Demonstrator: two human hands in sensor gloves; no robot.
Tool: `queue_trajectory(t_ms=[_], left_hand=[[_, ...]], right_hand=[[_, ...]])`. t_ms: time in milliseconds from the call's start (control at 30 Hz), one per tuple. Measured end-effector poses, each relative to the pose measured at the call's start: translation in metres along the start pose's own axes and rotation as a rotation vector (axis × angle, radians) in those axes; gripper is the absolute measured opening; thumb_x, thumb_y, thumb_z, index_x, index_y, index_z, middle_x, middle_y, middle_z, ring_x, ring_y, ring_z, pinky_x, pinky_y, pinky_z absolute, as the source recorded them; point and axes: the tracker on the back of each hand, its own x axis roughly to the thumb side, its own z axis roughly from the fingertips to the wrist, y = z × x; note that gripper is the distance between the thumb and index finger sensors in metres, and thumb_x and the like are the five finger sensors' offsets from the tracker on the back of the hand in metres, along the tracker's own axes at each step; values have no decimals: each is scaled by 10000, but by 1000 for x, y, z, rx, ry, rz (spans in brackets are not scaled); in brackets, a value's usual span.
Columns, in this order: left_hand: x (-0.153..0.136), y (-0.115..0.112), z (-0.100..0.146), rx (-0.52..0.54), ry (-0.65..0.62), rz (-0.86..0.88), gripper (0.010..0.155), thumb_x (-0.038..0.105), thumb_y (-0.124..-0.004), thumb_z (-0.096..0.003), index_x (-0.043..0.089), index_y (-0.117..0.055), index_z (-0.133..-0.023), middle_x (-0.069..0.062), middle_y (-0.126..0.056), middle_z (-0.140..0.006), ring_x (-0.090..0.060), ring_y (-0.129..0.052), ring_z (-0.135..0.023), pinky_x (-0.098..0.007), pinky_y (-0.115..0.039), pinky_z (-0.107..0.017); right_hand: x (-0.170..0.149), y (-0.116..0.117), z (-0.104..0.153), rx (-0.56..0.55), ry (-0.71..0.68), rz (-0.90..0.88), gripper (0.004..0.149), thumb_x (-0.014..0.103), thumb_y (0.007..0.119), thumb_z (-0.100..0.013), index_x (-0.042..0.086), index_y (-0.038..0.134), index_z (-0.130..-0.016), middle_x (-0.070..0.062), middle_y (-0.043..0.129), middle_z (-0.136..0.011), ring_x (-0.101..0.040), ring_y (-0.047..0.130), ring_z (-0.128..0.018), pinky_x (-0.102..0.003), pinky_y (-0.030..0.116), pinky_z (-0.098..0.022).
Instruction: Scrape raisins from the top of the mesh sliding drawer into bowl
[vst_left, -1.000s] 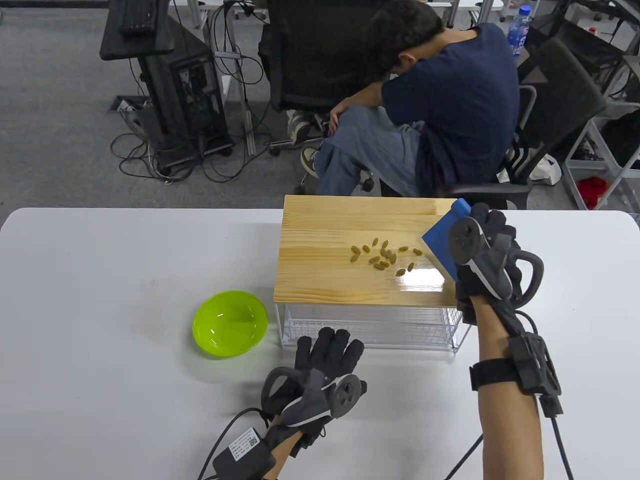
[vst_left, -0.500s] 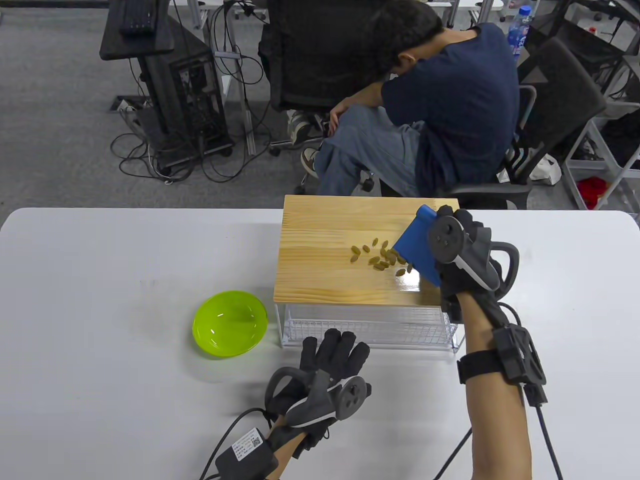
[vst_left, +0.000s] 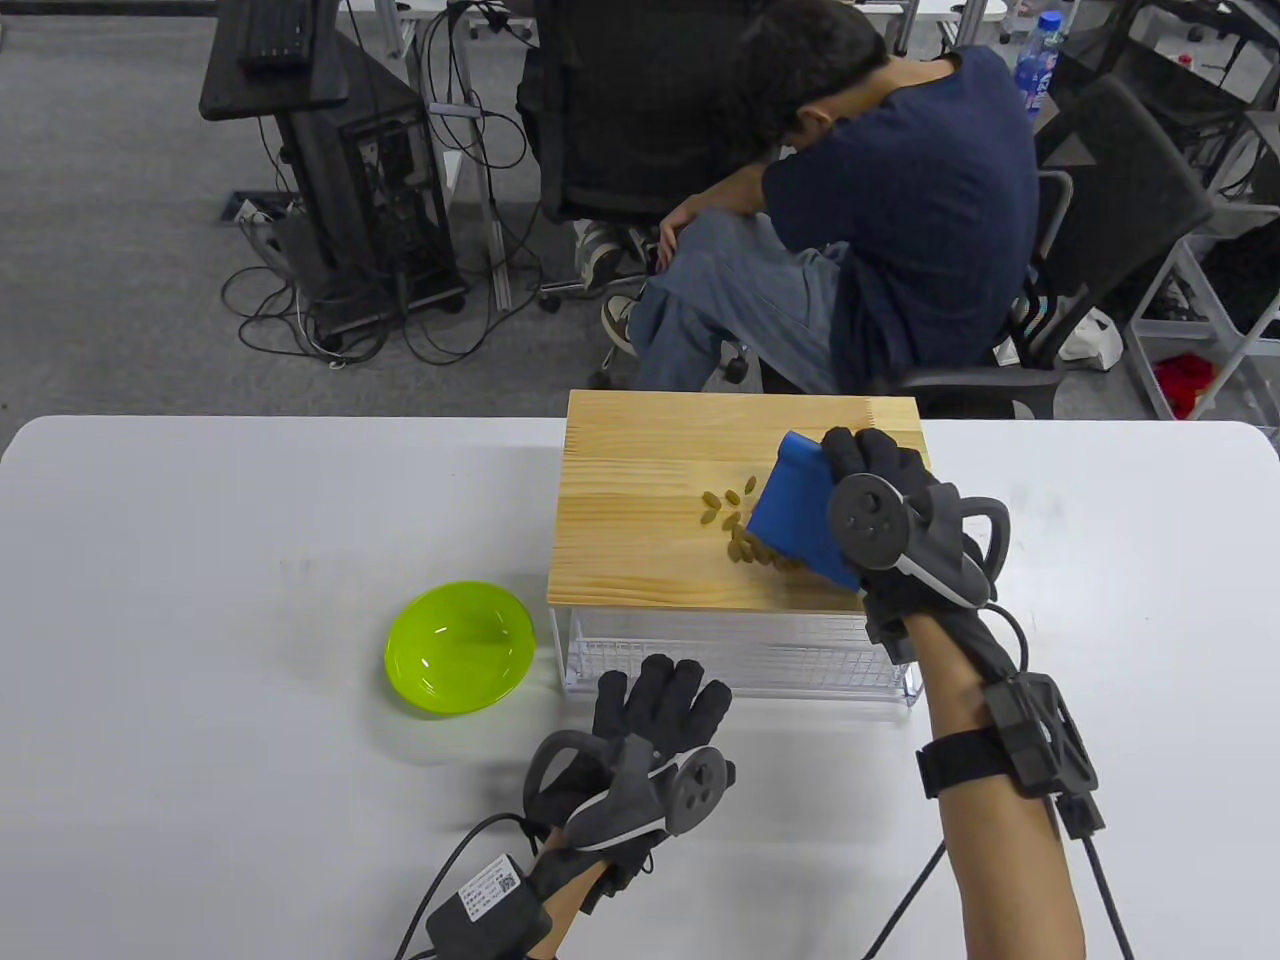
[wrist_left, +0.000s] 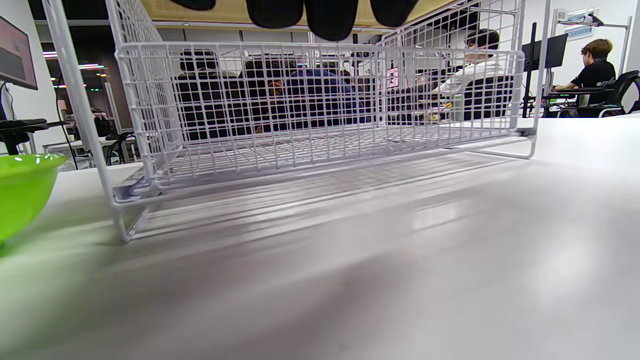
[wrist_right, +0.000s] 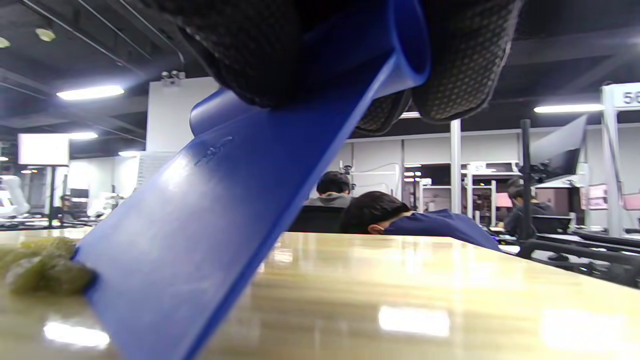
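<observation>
Several green raisins (vst_left: 735, 522) lay piled on the wooden drawer top (vst_left: 640, 500) against the flat blue plastic scraper (vst_left: 795, 520), pinched by right hand (vst_left: 900, 520); left hand (vst_left: 640, 750) flat, fingers spread.

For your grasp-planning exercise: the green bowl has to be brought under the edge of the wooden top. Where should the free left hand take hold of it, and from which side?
Grip the green bowl at its rim, probably the right-hand part, nearest the left hand. The bowl sits upright and open, so a thumb can likely hook inside, fingers outside.
</observation>
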Motion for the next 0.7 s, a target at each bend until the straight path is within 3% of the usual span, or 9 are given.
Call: queue_trajectory(t_ms=[467,600,700], left_hand=[[-1,-1,0,-26,8,-4,719,668,-544,-495,401,-447,-1155,14,-501,-1270,-333,-530,-1211,-610,-479,-846],[-2,0,0,-31,8,-3,717,667,-544,-495,402,-449,-1154,13,-502,-1270,-335,-530,-1210,-610,-481,-846],[-4,0,-1,-26,13,2,717,666,-545,-495,400,-450,-1155,14,-505,-1269,-337,-534,-1209,-611,-480,-845]], right_hand=[[8,-1,8,-26,-162,-79,574,170,763,-537,156,531,-1062,-145,563,-1070,-444,759,-919,-630,668,-656],[-2,-2,3,-34,-108,-122,575,170,767,-537,159,532,-1062,-143,563,-1070,-440,759,-920,-626,670,-656],[-17,-4,-2,-85,18,-113,574,169,770,-537,151,536,-1062,-152,564,-1067,-446,760,-911,-626,675,-647]])
